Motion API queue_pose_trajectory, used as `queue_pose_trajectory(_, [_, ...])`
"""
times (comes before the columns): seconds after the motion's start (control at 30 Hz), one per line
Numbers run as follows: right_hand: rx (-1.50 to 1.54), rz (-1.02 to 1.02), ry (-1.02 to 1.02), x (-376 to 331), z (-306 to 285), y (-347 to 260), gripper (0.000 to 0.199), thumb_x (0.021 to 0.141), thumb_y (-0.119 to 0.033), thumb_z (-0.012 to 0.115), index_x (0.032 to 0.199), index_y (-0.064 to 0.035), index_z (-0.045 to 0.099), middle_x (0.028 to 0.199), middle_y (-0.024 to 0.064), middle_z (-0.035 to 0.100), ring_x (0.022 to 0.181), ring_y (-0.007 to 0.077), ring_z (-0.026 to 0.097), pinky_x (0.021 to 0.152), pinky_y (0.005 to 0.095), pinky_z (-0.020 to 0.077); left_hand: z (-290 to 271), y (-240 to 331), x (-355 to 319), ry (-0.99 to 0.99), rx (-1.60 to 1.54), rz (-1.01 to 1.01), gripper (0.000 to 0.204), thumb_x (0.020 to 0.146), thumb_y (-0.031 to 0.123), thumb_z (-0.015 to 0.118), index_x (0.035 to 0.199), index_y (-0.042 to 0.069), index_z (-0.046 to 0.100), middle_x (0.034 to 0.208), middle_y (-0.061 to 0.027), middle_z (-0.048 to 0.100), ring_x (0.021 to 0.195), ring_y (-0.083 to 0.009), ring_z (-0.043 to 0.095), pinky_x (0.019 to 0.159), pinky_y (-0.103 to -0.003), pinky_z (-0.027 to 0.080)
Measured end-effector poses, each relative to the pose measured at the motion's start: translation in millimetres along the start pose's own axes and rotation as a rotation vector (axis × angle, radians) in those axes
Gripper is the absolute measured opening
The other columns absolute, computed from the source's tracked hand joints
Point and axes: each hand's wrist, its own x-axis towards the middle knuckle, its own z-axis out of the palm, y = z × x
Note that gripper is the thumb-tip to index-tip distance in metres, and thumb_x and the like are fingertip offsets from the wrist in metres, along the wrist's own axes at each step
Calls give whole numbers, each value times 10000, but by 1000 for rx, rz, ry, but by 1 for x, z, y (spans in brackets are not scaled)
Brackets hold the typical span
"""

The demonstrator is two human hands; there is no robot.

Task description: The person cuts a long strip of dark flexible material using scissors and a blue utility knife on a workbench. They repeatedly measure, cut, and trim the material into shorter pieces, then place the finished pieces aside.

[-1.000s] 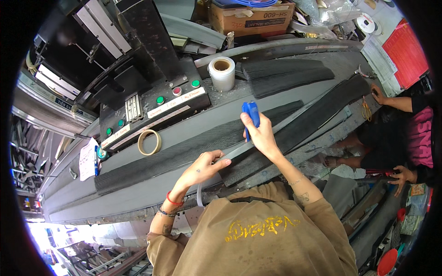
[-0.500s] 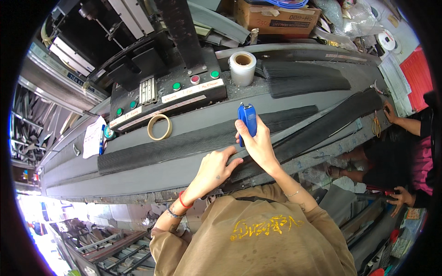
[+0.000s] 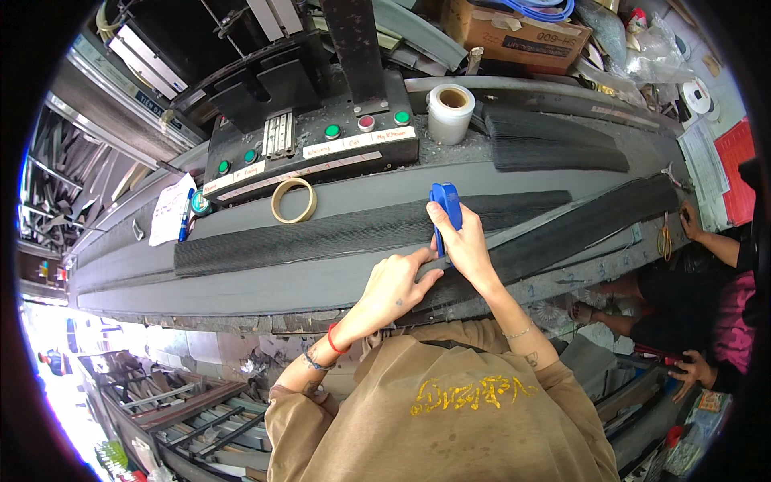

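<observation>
My right hand (image 3: 464, 247) grips a blue-handled cutter (image 3: 446, 206) and holds it upright against a long black textured strip (image 3: 337, 235) lying on the grey workbench (image 3: 265, 285). My left hand (image 3: 397, 283) rests on the bench just left of the cutter, its fingers pressing on a thin black strip near the front edge. A second long black strip (image 3: 578, 229) runs to the right of my hands.
Behind the strip lie a tape ring (image 3: 293, 200), a white tape roll (image 3: 448, 113) and a control box with green and red buttons (image 3: 313, 153). Stacked black pieces (image 3: 554, 145) sit at the back right. Another person's hand (image 3: 691, 221) works at the right end.
Both hands have shifted a little left along the strip with the cutter. My left hand has closed in beside my right hand.
</observation>
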Motion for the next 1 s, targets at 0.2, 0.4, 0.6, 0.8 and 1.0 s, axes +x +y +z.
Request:
queue_pose_trajectory(0.2, [14,-1,15,-2,-2,-3,386,910,-389,590,859,-6,578,592,24,546,494,108,565,415,260,443,5,7,-2,56,10,8,282,841,223,627,1025,11,604,656,-222,613,678,-408,615,617,-464,485])
queue_pose_trajectory(0.4, [-35,-22,18,-4,-2,-3,392,911,-387,590,832,-4,574,573,21,543,488,104,560,432,263,439,9,8,-4,81,50,-4,268,845,218,621,1011,9,598,647,-229,608,666,-410,615,608,-477,482])
queue_pose_trajectory(0.6, [-39,-43,40,-6,0,-1,396,911,-384,591,825,1,572,558,23,539,483,100,556,448,268,435,14,5,-5,110,75,18,282,850,214,614,1044,11,581,650,-223,612,659,-409,614,602,-478,483])
queue_pose_trajectory(0.8, [7,4,55,-3,1,3,383,910,-371,597,819,1,575,553,20,536,473,99,550,421,261,427,20,-1,-6,127,62,56,250,860,204,603,1025,18,578,686,-221,626,668,-402,620,598,-476,490])
queue_pose_trajectory(1.0, [26,-103,102,-3,4,12,366,903,-345,611,810,6,573,534,25,527,447,100,538,400,260,418,34,-6,-3,295,69,95,230,824,191,664,981,30,611,530,-153,516,489,-331,554,479,-386,418])
